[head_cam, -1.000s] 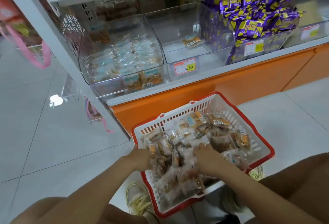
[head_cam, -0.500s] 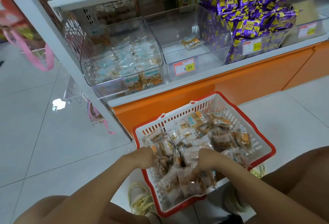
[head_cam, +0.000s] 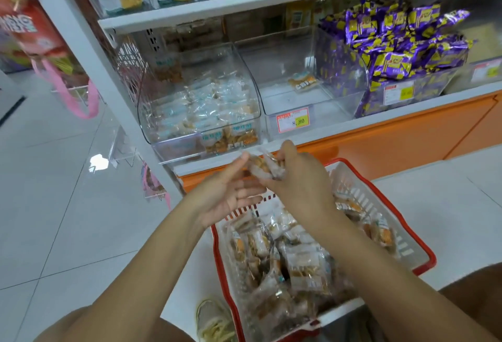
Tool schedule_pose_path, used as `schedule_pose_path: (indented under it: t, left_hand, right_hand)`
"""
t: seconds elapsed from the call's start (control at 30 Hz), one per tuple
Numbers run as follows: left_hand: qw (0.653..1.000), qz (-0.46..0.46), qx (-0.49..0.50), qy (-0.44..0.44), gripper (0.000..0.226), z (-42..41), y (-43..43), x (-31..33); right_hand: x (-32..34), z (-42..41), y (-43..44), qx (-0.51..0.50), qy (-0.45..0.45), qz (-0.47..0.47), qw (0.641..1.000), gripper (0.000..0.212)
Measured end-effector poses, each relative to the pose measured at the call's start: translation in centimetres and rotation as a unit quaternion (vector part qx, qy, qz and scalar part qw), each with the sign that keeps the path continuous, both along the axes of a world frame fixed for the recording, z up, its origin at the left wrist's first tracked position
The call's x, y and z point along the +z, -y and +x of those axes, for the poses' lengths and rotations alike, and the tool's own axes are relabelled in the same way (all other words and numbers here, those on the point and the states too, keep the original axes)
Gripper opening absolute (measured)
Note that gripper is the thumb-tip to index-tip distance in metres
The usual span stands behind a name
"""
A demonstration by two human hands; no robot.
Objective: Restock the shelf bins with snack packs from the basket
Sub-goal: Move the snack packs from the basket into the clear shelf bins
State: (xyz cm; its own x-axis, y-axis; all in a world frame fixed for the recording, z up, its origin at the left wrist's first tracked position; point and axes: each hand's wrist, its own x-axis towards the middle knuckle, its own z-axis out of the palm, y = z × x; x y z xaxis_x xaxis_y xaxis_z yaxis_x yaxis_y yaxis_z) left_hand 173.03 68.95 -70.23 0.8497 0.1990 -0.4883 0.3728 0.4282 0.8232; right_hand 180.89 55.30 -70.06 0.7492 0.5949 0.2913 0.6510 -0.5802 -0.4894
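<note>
Right hand [head_cam: 296, 178]: grip clamped on snack packs [head_cam: 262, 166], above basket [head_cam: 423, 257] far edge. Left hand [head_cam: 228, 192]: grip apart, fingers straight, just beside the snack packs.

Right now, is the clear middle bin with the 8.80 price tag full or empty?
Nearly empty: the middle bin holds only one snack pack on its bare floor; the left bin is well filled.

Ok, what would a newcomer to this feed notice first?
The right hand grips and the left hand touches a bunch of clear-wrapped snack packs, centre frame, above the red-rimmed white plastic basket. At upper right, a heap of purple-and-yellow foil packs stands out; beside it, the middle clear plastic bin holds a single pack.
</note>
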Motion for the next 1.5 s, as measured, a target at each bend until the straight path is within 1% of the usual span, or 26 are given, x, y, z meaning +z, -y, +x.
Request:
schedule_pose_path:
  t: [0.07, 0.13, 0.17, 0.2, 0.3, 0.33, 0.37, 0.47, 0.5, 0.57, 0.63, 0.7, 0.8, 0.9, 0.93, 0.97, 1.03, 1.13, 1.17, 1.2, 1.23, 1.3, 1.33, 1.37, 1.4, 1.5]
  left_hand:
    - [0.996, -0.051, 0.041, 0.067, 0.066, -0.2, -1.0, 1.6]
    - [0.986, -0.089, 0.078, 0.117, 0.073, -0.6, -2.3, 2.4]
    - [0.983, -0.087, 0.093, 0.131, 0.074, -0.7, -2.9, 2.6]
    - [0.981, -0.076, 0.107, 0.143, 0.069, -0.8, -3.3, 2.8]
    - [0.975, -0.046, 0.137, 0.169, 0.030, -1.1, -4.3, 3.3]
    - [0.973, -0.047, 0.146, 0.171, 0.023, -1.1, -4.4, 3.6]
    - [0.972, -0.055, 0.152, 0.173, 0.023, -1.1, -4.6, 3.8]
    - [0.967, -0.075, 0.175, 0.170, 0.042, -1.0, -5.2, 4.1]
    - [0.967, -0.065, 0.177, 0.169, 0.044, -1.0, -5.5, 4.3]
    - [0.973, -0.028, 0.157, 0.168, 0.048, -1.1, -6.1, 4.5]
    - [0.977, 0.013, 0.126, 0.169, 0.052, -1.4, -6.7, 4.8]
    - [0.979, 0.026, 0.102, 0.174, 0.051, -1.5, -7.4, 4.7]
    - [0.980, 0.005, 0.101, 0.173, 0.051, -1.5, -8.2, 4.6]
    - [0.981, -0.021, 0.069, 0.181, 0.064, -1.3, -8.7, 4.6]
    - [0.982, -0.011, 0.059, 0.182, 0.062, -1.1, -8.8, 4.6]
    - [0.982, 0.009, 0.057, 0.178, 0.055, -0.8, -8.8, 4.5]
    - [0.982, 0.069, 0.083, 0.153, 0.039, 0.0, -8.9, 4.3]
    - [0.975, 0.131, 0.112, 0.137, 0.039, 0.9, -9.6, 4.1]
    - [0.973, 0.141, 0.117, 0.137, 0.040, 1.0, -9.9, 4.3]
    - [0.971, 0.150, 0.126, 0.138, 0.041, 1.1, -10.2, 4.4]
    - [0.969, 0.160, 0.135, 0.135, 0.042, 1.2, -10.6, 4.6]
    - [0.960, 0.193, 0.149, 0.136, 0.044, 1.5, -11.7, 4.8]
    - [0.954, 0.213, 0.159, 0.139, 0.046, 1.6, -12.2, 4.9]
    - [0.946, 0.233, 0.176, 0.139, 0.049, 1.8, -12.7, 4.9]
    - [0.934, 0.262, 0.200, 0.137, 0.049, 2.1, -13.1, 4.8]
    - [0.879, 0.367, 0.271, 0.140, 0.035, 3.0, -14.1, 4.5]
  right_hand:
    - [0.7, -0.4, -1.7, 0.032, 0.041, 0.085, 0.995, 0.034]
    - [0.8, -0.6, -3.1, 0.061, 0.031, 0.127, 0.990, 0.032]
    - [0.8, -0.7, -3.8, 0.076, 0.017, 0.146, 0.986, 0.034]
    - [1.0, -0.7, -4.3, 0.094, -0.002, 0.166, 0.982, 0.035]
    - [1.9, -0.8, -5.3, 0.164, -0.059, 0.205, 0.963, 0.029]
    - [2.2, -0.7, -5.5, 0.180, -0.065, 0.222, 0.956, 0.026]
    - [2.4, -0.5, -5.6, 0.192, -0.080, 0.241, 0.948, 0.024]
    - [3.6, 0.7, -5.7, 0.195, -0.160, 0.275, 0.928, 0.020]
    - [3.8, 1.3, -5.8, 0.185, -0.159, 0.267, 0.932, 0.023]
    - [4.2, 2.2, -6.2, 0.164, -0.131, 0.212, 0.954, 0.037]
    - [4.6, 2.9, -6.6, 0.160, -0.146, 0.158, 0.963, 0.050]
    - [4.8, 3.7, -6.8, 0.175, -0.177, 0.129, 0.960, 0.047]
    - [4.8, 4.8, -7.5, 0.197, -0.223, 0.099, 0.949, 0.032]
    - [4.5, 5.7, -8.4, 0.200, -0.303, 0.163, 0.917, 0.032]
    - [4.5, 5.8, -8.7, 0.194, -0.323, 0.184, 0.908, 0.032]
    - [4.5, 5.8, -9.1, 0.191, -0.337, 0.200, 0.900, 0.029]
    - [4.5, 5.6, -10.2, 0.191, -0.324, 0.216, 0.901, 0.025]
    - [4.9, 5.8, -11.9, 0.197, -0.227, 0.177, 0.937, 0.023]
    - [5.2, 6.3, -12.5, 0.209, -0.225, 0.149, 0.940, 0.024]
    - [5.6, 7.0, -12.9, 0.234, -0.254, 0.125, 0.930, 0.029]
    - [6.1, 7.8, -13.3, 0.261, -0.314, 0.109, 0.907, 0.038]
    - [7.0, 9.3, -14.3, 0.285, -0.423, 0.090, 0.856, 0.060]
    - [7.4, 9.9, -14.9, 0.292, -0.441, 0.070, 0.846, 0.069]
    - [7.8, 10.2, -15.5, 0.304, -0.441, 0.045, 0.843, 0.072]
    - [8.1, 10.3, -16.2, 0.322, -0.429, 0.019, 0.843, 0.068]
    - [8.5, 10.6, -18.7, 0.340, -0.393, -0.013, 0.854, 0.034]
